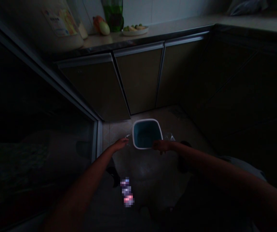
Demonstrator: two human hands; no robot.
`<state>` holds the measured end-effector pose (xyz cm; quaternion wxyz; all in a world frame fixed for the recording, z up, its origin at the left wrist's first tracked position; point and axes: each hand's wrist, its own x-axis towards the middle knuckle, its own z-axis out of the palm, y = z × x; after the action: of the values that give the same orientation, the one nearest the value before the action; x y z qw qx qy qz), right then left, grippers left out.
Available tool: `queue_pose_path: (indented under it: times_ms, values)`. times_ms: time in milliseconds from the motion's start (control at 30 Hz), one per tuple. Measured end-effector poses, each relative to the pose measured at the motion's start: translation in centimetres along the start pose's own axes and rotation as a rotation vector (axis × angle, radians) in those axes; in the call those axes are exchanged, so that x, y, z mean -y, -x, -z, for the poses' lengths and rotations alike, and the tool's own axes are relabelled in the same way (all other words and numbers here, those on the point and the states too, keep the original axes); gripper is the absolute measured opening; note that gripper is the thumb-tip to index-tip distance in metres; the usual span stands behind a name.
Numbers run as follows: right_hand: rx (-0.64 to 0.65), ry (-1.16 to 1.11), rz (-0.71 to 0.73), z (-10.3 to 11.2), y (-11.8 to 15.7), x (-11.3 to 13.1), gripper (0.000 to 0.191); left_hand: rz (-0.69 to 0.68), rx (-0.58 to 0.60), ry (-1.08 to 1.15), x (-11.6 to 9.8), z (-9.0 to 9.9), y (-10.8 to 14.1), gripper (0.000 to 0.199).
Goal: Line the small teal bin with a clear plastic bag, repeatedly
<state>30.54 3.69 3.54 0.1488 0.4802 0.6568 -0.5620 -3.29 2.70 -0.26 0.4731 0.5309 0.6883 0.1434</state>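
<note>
On the floor stands a square bin [159, 125] with a white rim and a teal inside. To the left of it, my left hand [121, 142] is apart from the rim, its fingers closed on a thin piece of clear plastic [128, 136]. My right hand [161, 146] is at the bin's near right corner, with its fingers bent over the rim. Just beyond my right wrist lies crumpled clear plastic [170, 137]. The light is dim, so the fingertips of both hands are hard to make out.
Cabinet doors [139, 77] stand behind the bin, under a counter holding a plate of food [135, 30], a green container [113, 14] and a large jar [63, 25]. A glass door frame [97, 138] is at left. A lit, blurred-out screen [127, 192] shows below.
</note>
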Motion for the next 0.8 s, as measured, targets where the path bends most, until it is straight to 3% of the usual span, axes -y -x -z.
queue_pose_path:
  times_ms: [167, 333, 533, 667, 800]
  values:
    - [0.081, -0.003, -0.057, 2.1, 1.2, 1.7, 0.028, -0.011, -0.011, 0.024, -0.2, -0.2, -0.4, 0.034]
    - [0.022, -0.117, 0.073, 7.8, 4.3, 4.7, 0.025, -0.025, -0.054, 0.043, 0.2, -0.6, -0.9, 0.033]
    - [-0.362, -0.253, 0.293, 13.8, 5.8, 7.9, 0.031, -0.077, -0.07, 0.063, 0.2, -1.1, -0.6, 0.025]
    - [-0.65, -0.224, 0.364, 15.6, 3.7, 8.6, 0.028, -0.096, -0.061, 0.06, -0.1, -1.7, -0.1, 0.021]
    - [-0.978, 0.005, 0.445, 16.6, 1.0, 8.0, 0.039, -0.14, -0.047, 0.047, -0.1, -2.4, 0.6, 0.011]
